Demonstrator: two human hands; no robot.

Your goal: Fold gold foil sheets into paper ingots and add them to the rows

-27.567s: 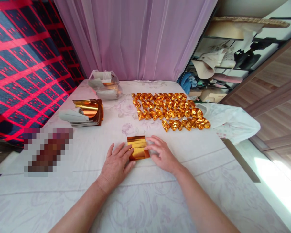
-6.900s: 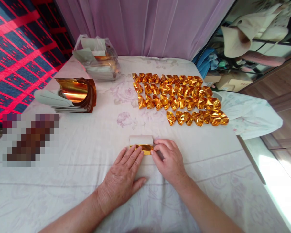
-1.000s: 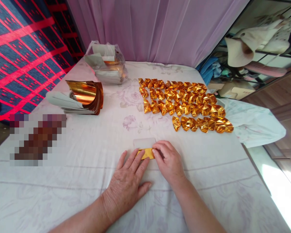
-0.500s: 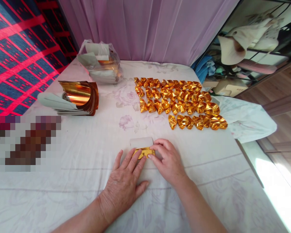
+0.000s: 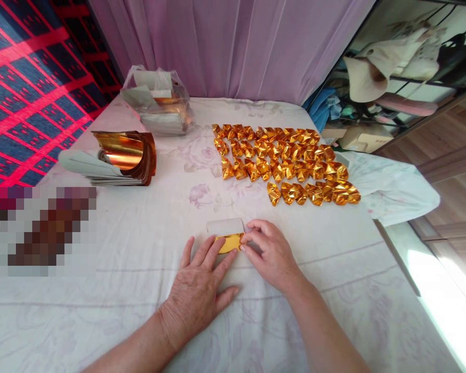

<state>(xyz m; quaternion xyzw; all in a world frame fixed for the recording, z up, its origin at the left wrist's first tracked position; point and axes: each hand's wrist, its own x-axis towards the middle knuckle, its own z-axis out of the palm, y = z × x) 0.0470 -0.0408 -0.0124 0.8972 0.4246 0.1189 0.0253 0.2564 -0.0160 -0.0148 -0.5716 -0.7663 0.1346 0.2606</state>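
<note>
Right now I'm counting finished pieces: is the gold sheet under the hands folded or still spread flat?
Folded. The gold sheet shows only a narrow gold strip with its white backing turned up behind, pressed between the left hand and right hand.

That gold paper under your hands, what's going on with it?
A person is folding a small sheet of gold foil paper on a cloth-covered table. The left hand lies flat, fingers pressing the sheet down, while the right hand pinches its right edge. The sheet is partly folded, its white backing showing above the gold. Rows of finished folded gold pieces lie beyond, and a stack of unfolded sheets sits to the left.
</note>
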